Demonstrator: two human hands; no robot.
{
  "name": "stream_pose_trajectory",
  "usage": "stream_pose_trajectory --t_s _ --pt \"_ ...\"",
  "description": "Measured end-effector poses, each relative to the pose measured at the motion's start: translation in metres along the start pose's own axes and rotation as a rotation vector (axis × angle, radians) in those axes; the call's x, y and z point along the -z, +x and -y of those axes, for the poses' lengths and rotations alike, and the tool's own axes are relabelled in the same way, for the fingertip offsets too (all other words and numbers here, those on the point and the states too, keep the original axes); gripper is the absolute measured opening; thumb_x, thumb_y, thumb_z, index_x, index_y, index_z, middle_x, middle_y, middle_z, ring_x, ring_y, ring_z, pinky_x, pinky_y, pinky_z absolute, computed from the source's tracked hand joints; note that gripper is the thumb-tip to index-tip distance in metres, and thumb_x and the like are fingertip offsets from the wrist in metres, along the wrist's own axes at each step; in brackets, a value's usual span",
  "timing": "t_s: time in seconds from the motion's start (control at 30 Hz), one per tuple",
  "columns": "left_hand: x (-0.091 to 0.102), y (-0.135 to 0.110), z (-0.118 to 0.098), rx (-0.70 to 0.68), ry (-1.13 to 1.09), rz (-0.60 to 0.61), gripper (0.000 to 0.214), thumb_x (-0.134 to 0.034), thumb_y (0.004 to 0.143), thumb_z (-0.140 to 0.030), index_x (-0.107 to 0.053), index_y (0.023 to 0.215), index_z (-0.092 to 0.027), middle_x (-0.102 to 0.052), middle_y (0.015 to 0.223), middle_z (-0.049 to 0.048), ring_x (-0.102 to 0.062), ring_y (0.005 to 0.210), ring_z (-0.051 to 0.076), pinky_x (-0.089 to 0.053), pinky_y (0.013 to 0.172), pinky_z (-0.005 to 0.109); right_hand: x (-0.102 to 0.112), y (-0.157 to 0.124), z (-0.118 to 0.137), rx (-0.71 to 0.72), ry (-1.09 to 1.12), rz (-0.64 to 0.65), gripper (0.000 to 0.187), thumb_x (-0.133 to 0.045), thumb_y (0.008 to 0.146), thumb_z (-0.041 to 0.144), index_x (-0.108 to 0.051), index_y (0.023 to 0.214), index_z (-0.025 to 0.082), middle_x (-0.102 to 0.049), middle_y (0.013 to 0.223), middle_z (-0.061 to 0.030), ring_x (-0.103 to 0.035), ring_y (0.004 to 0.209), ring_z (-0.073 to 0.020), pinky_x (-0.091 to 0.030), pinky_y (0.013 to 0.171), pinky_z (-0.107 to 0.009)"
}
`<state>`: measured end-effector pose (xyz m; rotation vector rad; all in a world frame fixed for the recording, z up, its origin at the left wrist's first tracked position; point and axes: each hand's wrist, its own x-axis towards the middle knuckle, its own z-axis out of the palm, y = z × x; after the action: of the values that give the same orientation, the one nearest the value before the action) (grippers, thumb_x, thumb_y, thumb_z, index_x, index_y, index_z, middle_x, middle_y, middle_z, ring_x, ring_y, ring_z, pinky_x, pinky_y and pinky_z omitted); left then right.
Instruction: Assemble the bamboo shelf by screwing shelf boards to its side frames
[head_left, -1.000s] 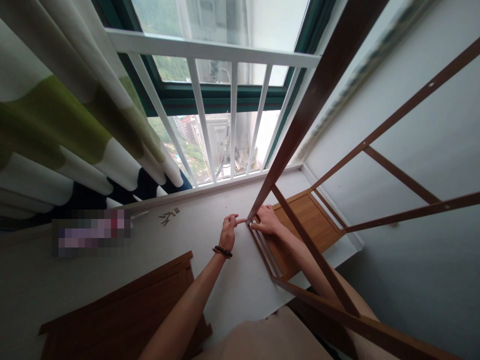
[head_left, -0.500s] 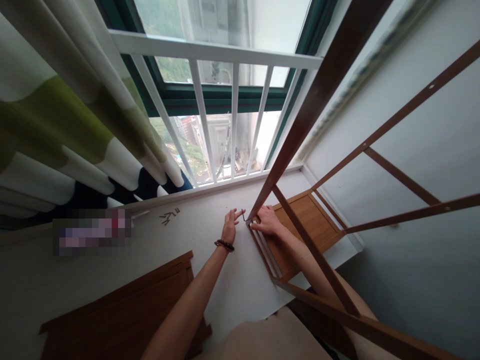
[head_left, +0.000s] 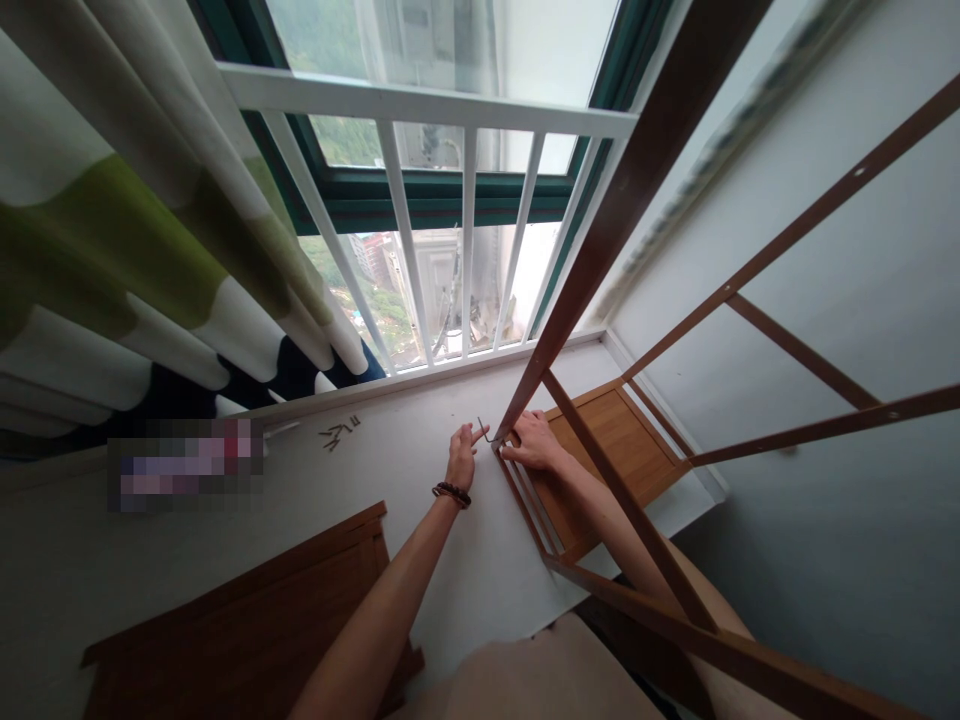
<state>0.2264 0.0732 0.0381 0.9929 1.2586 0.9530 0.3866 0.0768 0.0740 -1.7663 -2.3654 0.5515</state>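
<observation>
A thin L-shaped hex key (head_left: 483, 428) sits at the lower end of a brown wooden post (head_left: 571, 300), its long arm sticking out to the left. My left hand (head_left: 460, 458), with dark beads on the wrist, reaches the key with its fingers apart; a fingertip touches the long arm and does not wrap round it. My right hand (head_left: 534, 442) is closed round the foot of the post, where it meets the wooden frame's lower rails. The post hides some of its fingers. Beneath the right forearm lies the frame's brown bottom panel (head_left: 630, 430).
Several small screws or dowels (head_left: 339, 432) lie on the white ledge (head_left: 300, 480). A brown wooden panel (head_left: 255, 620) rests at lower left, below a blurred-out item (head_left: 184, 465). White railing (head_left: 435, 108) and window stand ahead, a curtain (head_left: 150, 250) at left. Frame bars (head_left: 806, 350) extend rightward.
The long arm of the hex key has turned slightly, its free end swinging left. My left hand has shifted a little with it, while my right hand keeps its place on the post.
</observation>
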Motion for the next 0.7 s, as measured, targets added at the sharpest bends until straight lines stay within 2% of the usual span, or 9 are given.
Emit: stream_pose_trajectory --t_s 0.07,0.17,0.3,0.43,0.57,0.7 --pt "0.002 -0.002 -0.005 -0.036 -0.025 0.039 0.056 -0.021 0.086 -0.054 -0.039 0.119 -0.012 -0.057 0.117 0.0166 -0.045 0.117 0.022 -0.039 0.087 0.04 0.001 0.0 0.001 -0.006 -0.001 0.003 0.028 -0.053 0.07 0.041 -0.056 0.089 0.02 -0.058 0.09 -0.0022 -0.047 0.092 -0.0194 -0.024 0.084 -0.033" --pt "0.006 -0.012 0.002 -0.077 0.009 0.062 0.055 -0.021 0.086 -0.054 -0.042 0.116 -0.013 -0.06 0.113 0.0154 -0.046 0.116 0.021 -0.037 0.09 0.04 0.001 -0.001 0.001 -0.002 0.008 0.004 0.027 -0.053 0.071 0.04 -0.056 0.089 0.02 -0.058 0.09 -0.0022 -0.047 0.092 -0.0195 -0.024 0.084 -0.033" --pt "0.008 -0.021 0.021 0.025 0.066 0.016 0.055 -0.023 0.086 -0.055 -0.045 0.113 -0.013 -0.057 0.117 0.0166 -0.041 0.12 0.022 -0.035 0.093 0.04 -0.002 -0.001 -0.001 0.012 0.011 -0.014 0.03 -0.054 0.07 0.042 -0.057 0.089 0.019 -0.058 0.092 -0.003 -0.047 0.093 -0.0196 -0.023 0.086 -0.034" --pt "0.004 -0.015 0.015 0.094 0.016 0.01 0.057 -0.021 0.086 -0.055 -0.039 0.119 -0.012 -0.057 0.117 0.017 -0.043 0.119 0.022 -0.036 0.091 0.042 -0.003 -0.001 -0.002 0.018 0.016 -0.015 0.028 -0.054 0.07 0.041 -0.057 0.088 0.02 -0.059 0.089 -0.0013 -0.048 0.09 -0.0187 -0.023 0.086 -0.033" --pt "0.005 -0.01 -0.001 -0.01 -0.02 0.065 0.057 -0.02 0.086 -0.055 -0.037 0.122 -0.013 -0.058 0.117 0.0152 -0.043 0.119 0.022 -0.035 0.092 0.042 -0.002 -0.001 -0.001 0.017 0.012 -0.023 0.028 -0.054 0.07 0.04 -0.057 0.09 0.02 -0.059 0.09 -0.0017 -0.047 0.09 -0.0184 -0.024 0.084 -0.032" --pt "0.011 -0.016 0.004 -0.097 0.06 0.074 0.053 -0.025 0.086 -0.053 -0.048 0.114 -0.015 -0.059 0.116 0.0133 -0.039 0.122 0.022 -0.03 0.097 0.041 -0.001 0.0 0.0 0.013 -0.003 -0.01 0.027 -0.053 0.07 0.04 -0.056 0.087 0.019 -0.058 0.088 -0.0018 -0.047 0.089 -0.0184 -0.024 0.084 -0.033"
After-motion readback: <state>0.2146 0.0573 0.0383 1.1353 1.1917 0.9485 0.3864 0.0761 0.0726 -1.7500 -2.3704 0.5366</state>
